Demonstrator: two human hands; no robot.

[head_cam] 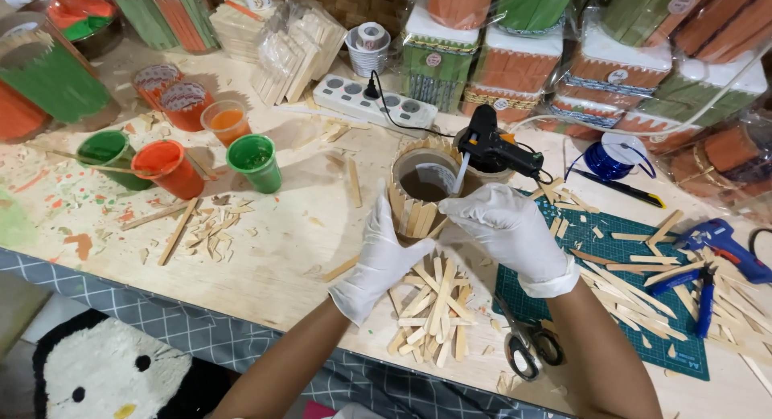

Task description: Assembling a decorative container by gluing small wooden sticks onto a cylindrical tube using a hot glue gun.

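A stick-clad cup [420, 191] is shown at the centre of the frame, held upright on the table [273, 250] between two white-gloved hands. The left hand [384, 250] is closed around the cup's lower near side, with the fingers pressed against the sticks. The right hand [503, 224] is clasped on the cup's right side, its fingertips at the rim. A black glue gun [494, 148] is seen just behind the cup, its nozzle angled down toward the rim. A heap of cut sticks [433, 310] lies directly below the hands, and scissors [527, 344] lie at the lower right, partly on a green cutting mat [635, 250] strewn with further sticks. Blue pliers [701, 294] and a blue glue gun [728, 246] are placed at the far right. Cups of orange and green paint [253, 162] stand at the left, a white power strip [374, 103] lies at the upper centre, and finished wrapped boxes [611, 65] are stacked along the upper right.
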